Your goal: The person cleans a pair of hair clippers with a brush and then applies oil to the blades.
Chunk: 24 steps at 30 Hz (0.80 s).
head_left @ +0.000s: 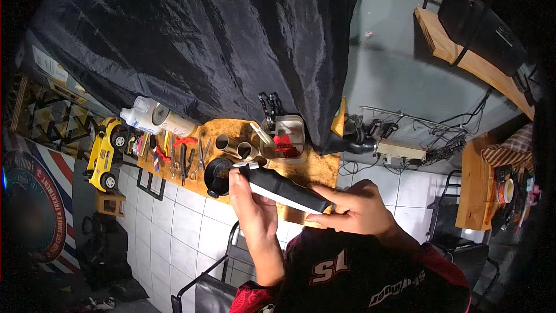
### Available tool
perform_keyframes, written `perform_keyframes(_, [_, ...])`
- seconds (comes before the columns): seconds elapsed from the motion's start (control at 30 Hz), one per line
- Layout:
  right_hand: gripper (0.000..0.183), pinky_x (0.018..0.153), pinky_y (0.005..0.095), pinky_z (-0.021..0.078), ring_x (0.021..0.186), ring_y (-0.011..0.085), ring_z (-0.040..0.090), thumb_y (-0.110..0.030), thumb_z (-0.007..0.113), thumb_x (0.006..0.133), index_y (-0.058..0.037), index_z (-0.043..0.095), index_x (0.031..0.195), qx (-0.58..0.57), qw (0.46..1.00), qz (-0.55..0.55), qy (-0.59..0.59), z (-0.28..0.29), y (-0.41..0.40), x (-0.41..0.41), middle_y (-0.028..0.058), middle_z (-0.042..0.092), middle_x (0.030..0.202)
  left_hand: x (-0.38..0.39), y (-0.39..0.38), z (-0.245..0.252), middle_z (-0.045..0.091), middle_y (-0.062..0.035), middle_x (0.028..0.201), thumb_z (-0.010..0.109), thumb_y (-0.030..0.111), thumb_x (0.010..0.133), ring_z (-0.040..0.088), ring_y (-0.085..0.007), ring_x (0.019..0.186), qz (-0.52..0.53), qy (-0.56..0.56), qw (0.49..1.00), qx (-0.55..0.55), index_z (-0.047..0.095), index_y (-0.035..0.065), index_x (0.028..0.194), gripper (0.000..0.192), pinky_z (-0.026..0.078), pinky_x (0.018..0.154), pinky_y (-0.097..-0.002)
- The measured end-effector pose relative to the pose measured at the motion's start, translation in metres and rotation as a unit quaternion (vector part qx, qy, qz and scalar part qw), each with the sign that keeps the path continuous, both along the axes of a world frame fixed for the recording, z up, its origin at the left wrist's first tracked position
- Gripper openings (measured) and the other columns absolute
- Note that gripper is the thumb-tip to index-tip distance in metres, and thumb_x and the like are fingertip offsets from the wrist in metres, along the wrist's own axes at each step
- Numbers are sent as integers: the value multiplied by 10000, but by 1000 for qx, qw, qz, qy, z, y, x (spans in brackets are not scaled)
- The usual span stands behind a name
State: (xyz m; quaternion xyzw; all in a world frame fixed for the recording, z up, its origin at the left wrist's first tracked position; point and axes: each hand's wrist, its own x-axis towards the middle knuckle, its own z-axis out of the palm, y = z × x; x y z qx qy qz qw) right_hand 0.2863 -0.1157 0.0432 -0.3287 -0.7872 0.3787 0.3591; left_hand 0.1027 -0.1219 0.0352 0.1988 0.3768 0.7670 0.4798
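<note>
A black and white hair clipper (pixel 289 189) is held in both hands above a wooden table (pixel 321 171). My left hand (pixel 256 215) grips the blade end, its thumb by the metal blade (pixel 245 164). The clipper's rear end lies between the thumb and fingers of my right hand (pixel 360 208). Just behind the blade end stands a round black bowl (pixel 213 178) on the table. Hair-cutting scissors (pixel 204 156) and other slim tools lie to its left. A clear plastic tub (pixel 297 128) holding red pieces (pixel 284 147) sits beyond the clipper.
Bottles (pixel 173 121) stand at the table's back left, beside a yellow toy car (pixel 104 154). A dark cloth (pixel 208 43) hangs behind the table. Power strip (pixel 402 150) and tangled cables are at right. Black chairs (pixel 215 293) flank me, one at lower left, another at right.
</note>
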Motion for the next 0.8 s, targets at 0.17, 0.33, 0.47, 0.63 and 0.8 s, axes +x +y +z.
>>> perform_keyframes(0.17, [523,496,182,476,490,111,629,-204,849,628,3,652,1066,87,996,-32,0,-1,-1,-7,55,661,606,-1,3,-23,632,-66,1066,516,417,925,615,-170,960,-46,-98,991,-76,532,75,1169,421,502,854,-341])
perform_keyframes(0.33, [559,499,207,489,519,116,642,-211,884,567,11,650,1024,46,989,-89,107,-13,-8,-13,78,670,639,7,2,-33,622,-48,910,433,443,956,630,-133,789,-175,-146,965,-129,534,72,1057,398,536,687,-266])
perform_keyframes(0.47, [578,501,204,487,527,113,646,-208,894,547,17,642,1017,82,986,-111,91,-17,-3,-10,72,666,625,18,2,-38,612,-60,963,426,462,952,634,-159,845,-193,-151,957,-156,517,62,1093,434,550,747,-312])
perform_keyframes(0.63, [565,509,199,469,544,90,631,-175,872,592,13,619,1060,50,984,-107,134,-12,-2,-9,38,669,673,20,-1,-39,597,-67,983,443,487,937,633,-181,879,-253,-131,940,-188,479,55,1133,475,553,767,-330])
perform_keyframes(0.8, [473,561,199,475,614,74,623,-92,773,707,-16,590,1137,-110,988,-63,83,0,2,-3,51,671,760,16,1,-59,601,-60,976,459,500,926,637,-152,841,-254,-158,938,-175,483,63,1118,478,554,710,-279])
